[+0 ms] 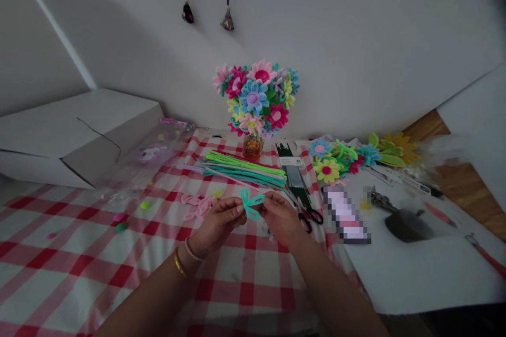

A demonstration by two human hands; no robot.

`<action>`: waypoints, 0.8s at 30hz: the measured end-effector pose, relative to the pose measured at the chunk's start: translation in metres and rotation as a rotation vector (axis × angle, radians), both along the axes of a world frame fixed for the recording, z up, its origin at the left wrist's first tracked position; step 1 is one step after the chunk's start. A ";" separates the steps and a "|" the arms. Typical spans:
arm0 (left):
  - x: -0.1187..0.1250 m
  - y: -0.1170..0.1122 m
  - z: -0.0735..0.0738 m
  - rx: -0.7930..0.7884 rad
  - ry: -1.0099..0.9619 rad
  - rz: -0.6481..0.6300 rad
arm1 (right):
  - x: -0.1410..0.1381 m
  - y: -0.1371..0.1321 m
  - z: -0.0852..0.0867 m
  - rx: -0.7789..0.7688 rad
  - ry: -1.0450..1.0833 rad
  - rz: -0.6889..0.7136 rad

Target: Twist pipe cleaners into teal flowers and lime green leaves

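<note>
Pipe cleaner in teal is bent into loops like a small bow, and it sits in the air between the two hands, above a red and white checked cloth. The bow's long side goes from left to right, with one loop pointing up and left, one pointing right, and one pointing down. The left hand and the right hand are closed on it, and their fingers pinch it from both sides. The left wrist has a gold bangle and a pale band. Just past the hands, a pile of long green and teal pipe cleaners lies on the cloth. Behind the pile, a jar holds a bunch of felt flowers by the wall. Scissors lie near the right hand, and more felt flowers are off to the right. A pink pipe cleaner shape and small pom-poms lie to the left. Near the right hand, a blurred thing is too unclear to name.
</note>
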State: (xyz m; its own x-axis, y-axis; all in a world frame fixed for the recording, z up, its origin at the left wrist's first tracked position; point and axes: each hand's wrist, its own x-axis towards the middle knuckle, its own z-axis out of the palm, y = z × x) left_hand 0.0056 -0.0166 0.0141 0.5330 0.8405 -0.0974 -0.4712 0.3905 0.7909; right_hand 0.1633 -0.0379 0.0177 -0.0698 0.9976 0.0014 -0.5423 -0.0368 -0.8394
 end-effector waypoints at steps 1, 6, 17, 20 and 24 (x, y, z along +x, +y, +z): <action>0.000 0.000 0.000 0.007 -0.006 -0.012 | 0.000 0.000 -0.001 -0.001 0.007 0.003; 0.000 0.000 -0.001 0.032 0.024 0.026 | 0.001 0.001 -0.002 -0.010 0.012 0.000; -0.001 0.002 -0.005 0.161 0.129 -0.023 | -0.003 -0.003 0.007 -0.119 0.156 0.096; -0.002 0.002 -0.004 0.173 0.121 -0.025 | -0.003 -0.004 0.008 -0.117 0.144 0.107; -0.002 0.002 -0.006 0.176 0.101 -0.052 | -0.002 -0.005 0.007 -0.124 0.144 0.101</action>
